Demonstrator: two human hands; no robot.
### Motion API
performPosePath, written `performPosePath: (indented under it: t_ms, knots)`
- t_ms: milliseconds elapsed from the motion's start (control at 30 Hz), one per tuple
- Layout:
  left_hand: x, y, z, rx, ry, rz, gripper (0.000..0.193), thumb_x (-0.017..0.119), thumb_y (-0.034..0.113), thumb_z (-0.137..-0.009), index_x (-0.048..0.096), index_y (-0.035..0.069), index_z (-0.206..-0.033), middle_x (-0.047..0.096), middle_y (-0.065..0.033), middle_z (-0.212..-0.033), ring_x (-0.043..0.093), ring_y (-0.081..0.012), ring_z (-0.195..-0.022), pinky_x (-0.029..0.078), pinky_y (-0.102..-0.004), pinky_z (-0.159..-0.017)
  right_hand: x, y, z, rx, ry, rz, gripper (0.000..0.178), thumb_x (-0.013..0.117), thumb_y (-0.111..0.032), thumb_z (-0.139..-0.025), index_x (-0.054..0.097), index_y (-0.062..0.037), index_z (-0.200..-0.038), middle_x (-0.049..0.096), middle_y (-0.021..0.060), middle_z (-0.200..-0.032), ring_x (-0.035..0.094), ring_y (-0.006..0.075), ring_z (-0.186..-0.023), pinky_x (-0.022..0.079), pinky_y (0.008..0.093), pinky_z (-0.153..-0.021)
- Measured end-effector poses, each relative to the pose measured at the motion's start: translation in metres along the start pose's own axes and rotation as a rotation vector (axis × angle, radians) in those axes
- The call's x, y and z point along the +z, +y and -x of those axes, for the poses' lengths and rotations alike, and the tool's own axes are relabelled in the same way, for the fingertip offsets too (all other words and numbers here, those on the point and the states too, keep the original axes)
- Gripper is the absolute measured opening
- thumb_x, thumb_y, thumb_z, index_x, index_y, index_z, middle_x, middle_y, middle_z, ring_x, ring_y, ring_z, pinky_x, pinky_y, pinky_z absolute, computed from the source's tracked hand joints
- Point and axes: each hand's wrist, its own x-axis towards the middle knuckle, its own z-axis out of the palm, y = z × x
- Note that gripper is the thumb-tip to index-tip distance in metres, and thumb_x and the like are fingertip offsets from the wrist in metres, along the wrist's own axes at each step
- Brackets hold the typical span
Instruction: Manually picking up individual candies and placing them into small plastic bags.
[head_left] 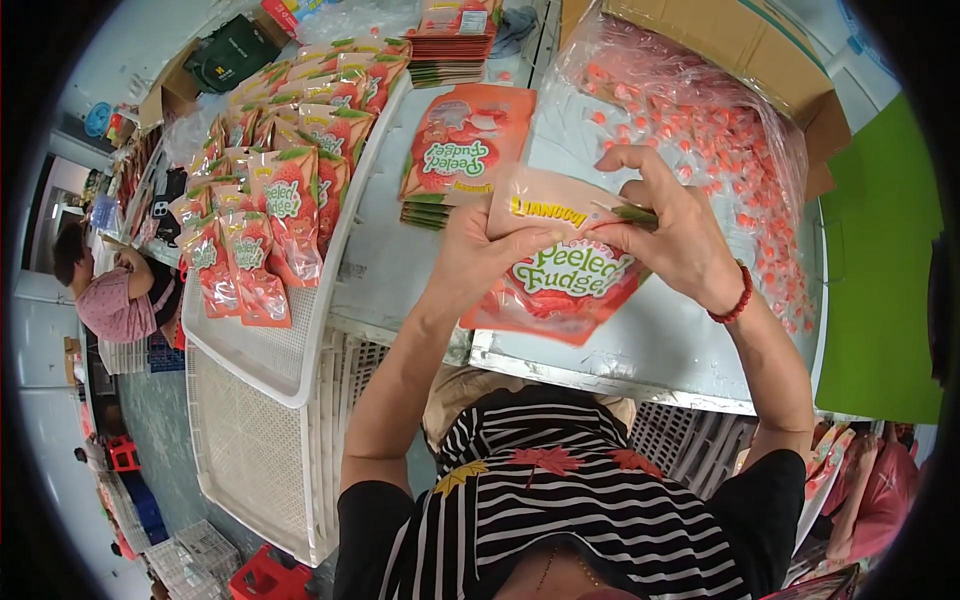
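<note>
A pinkish-red candy pouch (575,285) with a pale top band and green leaf print hangs upright over the near edge of the table. My left hand (470,250) pinches its top left corner, thumb laid across the front. At the top right, my right hand (675,225) grips the pouch between thumb and fingers, its index finger raised and bent. The pouch's lower part looks slightly smeared by motion. Just behind my left hand lies a stack of flat pouches (465,135) in the same print. Loose, individually wrapped red candies (750,215) are spread out to the right of my right hand.
At left, a white plastic tray (335,250) holds rows of filled pouches (285,200), above more stacked trays (250,430). Clear plastic sheeting and a cardboard box (750,55) stand behind the candies. Another pouch stack (450,50) sits farther back. Other people work at both sides.
</note>
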Motion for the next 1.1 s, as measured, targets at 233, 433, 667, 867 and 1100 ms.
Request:
performPosePath:
  t_ms: [233,433,667,867,1100]
  knots:
    - [0.001,-0.010,0.005,0.098,0.024,-0.104,0.018,0.061,0.010,-0.088,0.064,-0.003,-0.100,0.065,-0.0003,-0.081,0.055,-0.0033,-0.071,0.046,-0.0195,-0.061,0.000,-0.001,-0.006,-0.075,-0.181,0.031,0.020,0.073,-0.015,-0.078,0.063,0.0006,-0.085,0.059,0.0093,-0.066,0.058,0.0137,-0.059,0.045,0.0281,-0.052]
    - [0.001,-0.008,0.011,0.100,0.056,-0.185,0.019,0.060,0.011,-0.089,0.063,-0.003,-0.102,0.065,-0.0011,-0.081,0.055,-0.0031,-0.070,0.046,-0.0197,-0.061,0.012,0.003,-0.007,-0.133,-0.154,0.029,0.026,0.071,-0.019,-0.080,0.060,0.0039,-0.074,0.055,0.0131,-0.063,0.052,0.0173,-0.051,0.040,0.0309,-0.048]
    - [0.002,-0.020,0.014,0.179,0.051,-0.213,0.016,0.064,0.013,-0.085,0.064,-0.002,-0.091,0.062,-0.0067,-0.075,0.053,-0.0089,-0.066,0.045,-0.0271,-0.058,0.025,-0.008,-0.018,-0.294,-0.211,0.188,0.022,0.070,-0.015,-0.077,0.057,0.0033,-0.073,0.052,0.0147,-0.062,0.050,0.0253,-0.052,0.039,0.0351,-0.049]
    - [-0.026,-0.002,0.032,0.245,0.095,-0.482,0.020,0.065,0.018,-0.085,0.065,0.000,-0.094,0.063,-0.0078,-0.074,0.055,-0.0076,-0.066,0.044,-0.0279,-0.057,0.035,-0.030,-0.019,-0.299,-0.244,0.208,0.020,0.068,-0.011,-0.078,0.055,0.0046,-0.076,0.049,0.0154,-0.062,0.050,0.0217,-0.052,0.039,0.0341,-0.049]
    - [-0.071,0.027,0.054,0.386,0.186,-0.623,0.022,0.068,0.021,-0.083,0.065,0.000,-0.091,0.060,-0.0073,-0.068,0.055,-0.0075,-0.062,0.043,-0.0271,-0.055,0.059,-0.044,-0.019,-0.195,-0.341,0.039,0.021,0.067,-0.006,-0.082,0.050,0.0053,-0.077,0.047,0.0076,-0.064,0.042,0.0114,-0.059,0.040,0.0289,-0.054]
